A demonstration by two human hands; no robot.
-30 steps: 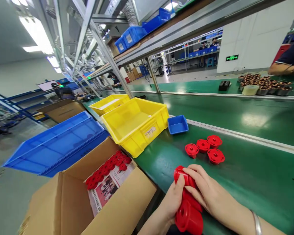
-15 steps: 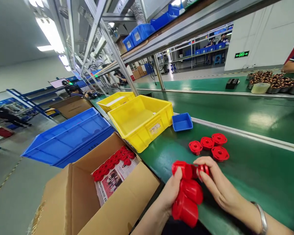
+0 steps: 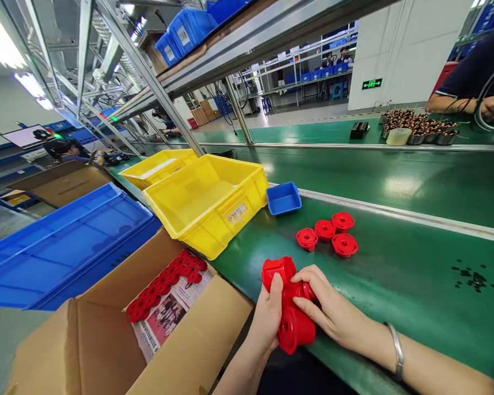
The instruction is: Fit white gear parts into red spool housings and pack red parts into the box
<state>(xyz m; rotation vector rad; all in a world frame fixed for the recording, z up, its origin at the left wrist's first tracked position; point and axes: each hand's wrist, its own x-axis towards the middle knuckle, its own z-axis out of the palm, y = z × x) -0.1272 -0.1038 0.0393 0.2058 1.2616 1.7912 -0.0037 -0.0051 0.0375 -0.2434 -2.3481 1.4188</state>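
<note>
Several red plastic parts (image 3: 297,328) are clustered between my two hands over the table's near edge. My left hand (image 3: 267,315) is wrapped round them from the left, its thumb pressed on the upper part. From the right, my right hand (image 3: 327,307) grips another red part of the cluster between thumb and fingers, and a silver bangle is on that wrist. Beyond the hands, several red flanged parts (image 3: 344,245) lie on the green table (image 3: 395,274).
An open cardboard box (image 3: 185,340) at the left holds rows of red parts on newspaper. Behind it are a blue crate (image 3: 66,241), yellow bins (image 3: 214,197) and a small blue tray (image 3: 284,198). Copper-wound parts (image 3: 420,126) and a person's arm (image 3: 448,103) are across the table.
The view has turned right, bringing small black bits and more of the person opposite into sight. My right hand has brought its red part in against the cluster in my left hand.
</note>
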